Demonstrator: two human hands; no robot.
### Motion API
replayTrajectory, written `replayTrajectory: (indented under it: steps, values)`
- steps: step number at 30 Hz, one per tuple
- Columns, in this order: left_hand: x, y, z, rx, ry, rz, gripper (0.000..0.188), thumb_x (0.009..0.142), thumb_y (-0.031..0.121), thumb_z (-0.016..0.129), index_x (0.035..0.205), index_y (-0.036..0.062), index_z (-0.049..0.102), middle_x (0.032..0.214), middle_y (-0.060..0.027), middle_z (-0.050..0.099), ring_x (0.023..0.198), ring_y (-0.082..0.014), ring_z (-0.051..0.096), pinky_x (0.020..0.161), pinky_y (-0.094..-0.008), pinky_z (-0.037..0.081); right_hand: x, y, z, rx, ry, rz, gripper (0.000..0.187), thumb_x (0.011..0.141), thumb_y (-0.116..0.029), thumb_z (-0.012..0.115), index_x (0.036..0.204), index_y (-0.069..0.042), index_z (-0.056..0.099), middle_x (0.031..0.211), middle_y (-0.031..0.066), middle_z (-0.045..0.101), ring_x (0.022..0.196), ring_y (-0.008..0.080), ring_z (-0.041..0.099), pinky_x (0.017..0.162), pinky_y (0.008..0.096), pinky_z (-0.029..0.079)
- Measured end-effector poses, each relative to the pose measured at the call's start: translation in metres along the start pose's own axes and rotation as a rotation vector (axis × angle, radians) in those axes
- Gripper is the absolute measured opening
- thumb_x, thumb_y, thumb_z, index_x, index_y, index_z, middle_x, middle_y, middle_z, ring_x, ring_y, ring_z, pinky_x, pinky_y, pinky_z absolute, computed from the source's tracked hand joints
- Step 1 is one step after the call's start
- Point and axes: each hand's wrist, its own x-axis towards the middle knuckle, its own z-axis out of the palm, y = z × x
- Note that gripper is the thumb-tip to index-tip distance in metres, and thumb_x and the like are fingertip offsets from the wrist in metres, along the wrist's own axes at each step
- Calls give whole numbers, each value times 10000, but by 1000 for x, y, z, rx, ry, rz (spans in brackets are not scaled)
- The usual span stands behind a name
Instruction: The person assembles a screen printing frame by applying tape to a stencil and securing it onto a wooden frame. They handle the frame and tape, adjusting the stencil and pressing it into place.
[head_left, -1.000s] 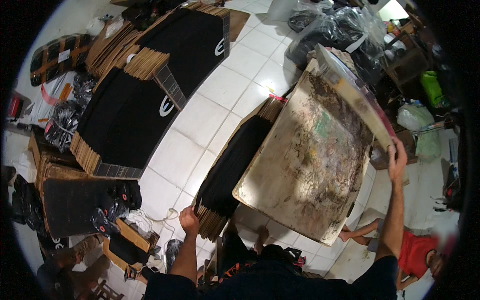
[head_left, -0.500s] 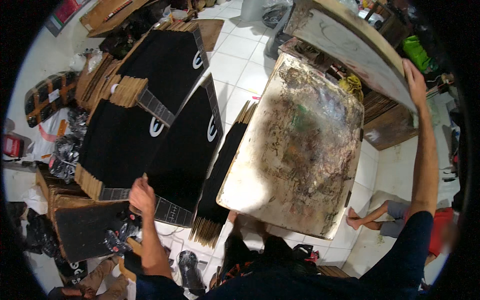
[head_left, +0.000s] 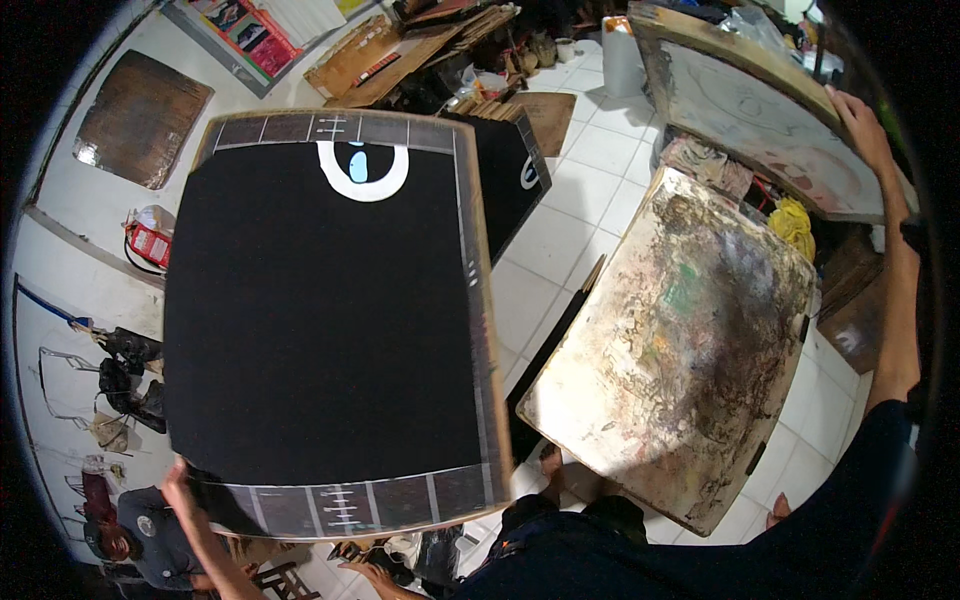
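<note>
My left hand (head_left: 181,497) grips the near left corner of a large board (head_left: 322,320) covered in black cloth. The board is raised and tilted, with dark marked strips along its edges and a white ring with a light-blue patch printed at its far end. My right hand (head_left: 862,128) is closed on the wooden edge of a large printing screen (head_left: 770,110), which stands raised at the far right. Below the screen lies a thick, paint-stained table top (head_left: 675,345).
Another black-covered board (head_left: 510,165) shows behind the raised one. A yellow cloth (head_left: 792,228) lies beside the stained table top. A grey bin (head_left: 621,65) stands on the white tiled floor (head_left: 540,250). At the lower left is another person (head_left: 160,535).
My left hand has lifted a black-covered board from among the others, bringing it up close. My right hand still holds the screen raised. The view has swung to the left.
</note>
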Motion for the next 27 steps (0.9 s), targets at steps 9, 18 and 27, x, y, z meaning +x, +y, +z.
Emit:
replayTrajectory:
  steps: [9, 18, 27]
  values:
    - [-160, -150, 246, -427, -301, -441, 246, 1012, 271, 644, 852, 84, 656, 832, 32, 604, 752, -118, 550, 709, -301, 434, -35, -21, -13, 33, 1, -101, 593, 1054, -541, 463, 1335, -62, 670, 1289, 167, 699, 1198, 298, 657, 1047, 390, 471]
    - [-243, -140, 454, -203, -685, -165, 288, 999, 164, 654, 750, 23, 686, 691, 45, 589, 628, -70, 468, 573, -277, 363, -49, -69, -40, -21, 18, -65, 560, 983, -575, 510, 988, -81, 775, 913, 208, 744, 892, 404, 724, 782, 482, 556]
    - [-318, -107, 533, -120, -982, -148, 356, 1035, 254, 642, 788, 6, 707, 691, 42, 574, 639, -71, 437, 580, -273, 344, -31, -74, -47, -20, -16, -45, 614, 973, -604, 485, 922, -69, 781, 935, 232, 744, 927, 407, 728, 834, 509, 552]
